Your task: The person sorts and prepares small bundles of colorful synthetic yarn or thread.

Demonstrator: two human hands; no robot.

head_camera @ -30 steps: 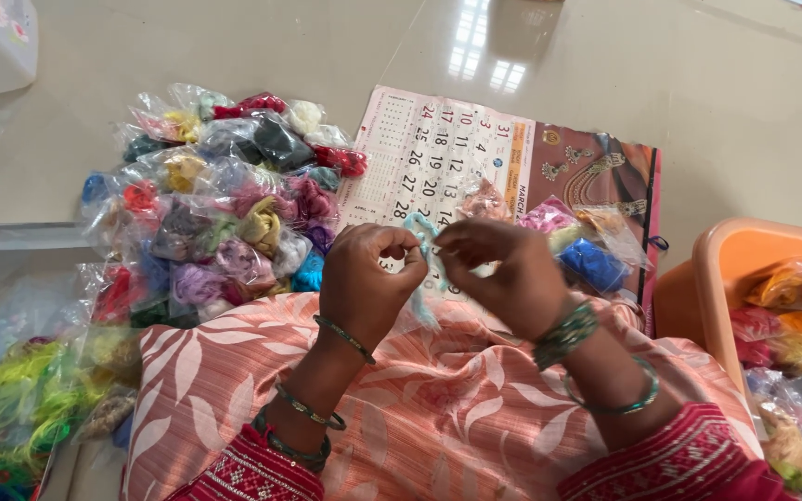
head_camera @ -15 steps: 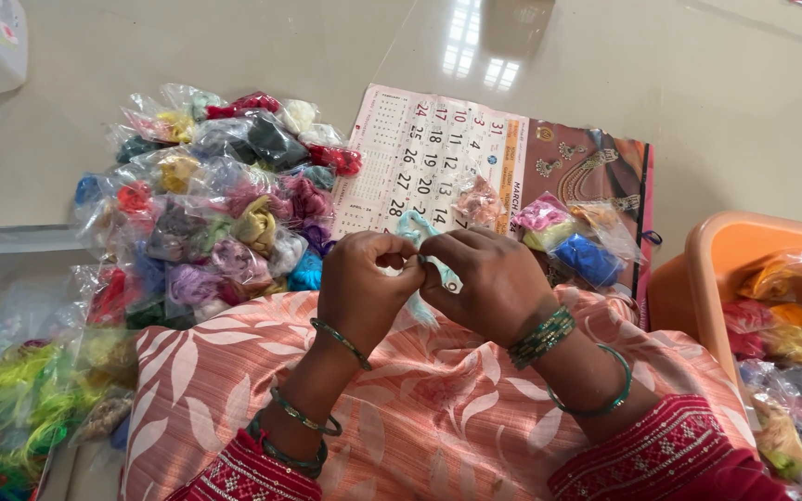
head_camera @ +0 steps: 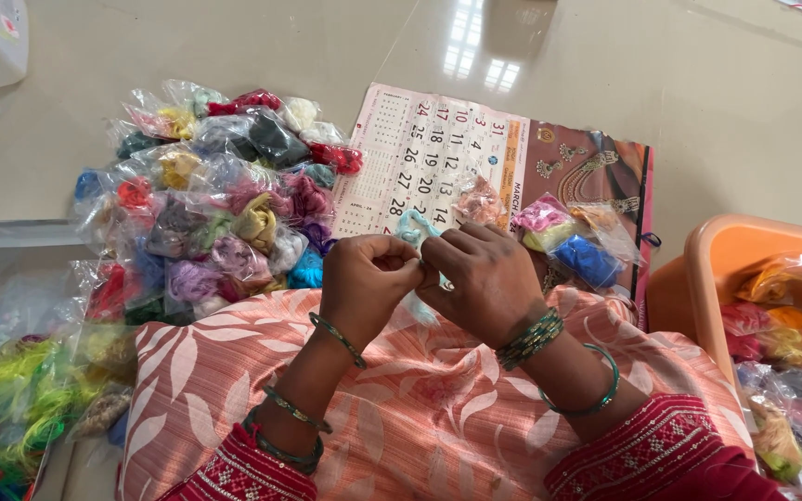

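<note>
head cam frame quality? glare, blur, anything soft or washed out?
Head view: bright window glare on the glossy floor near the top centre; left hand and right hand are sharp enough, lit evenly with no hard shadows; the pile of bagged threads shows small highlights on the plastic; the loose green thread at the lower left is soft and smeared; the orange tub is cut off at the right edge.

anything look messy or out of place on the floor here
Nothing looks damaged or spilled. The packets of coloured thread lie in a loose, untidy heap on the floor rather than in the orange tub, and a few packets sit on the calendar. Both hands pinch a small pale blue packet.
</note>
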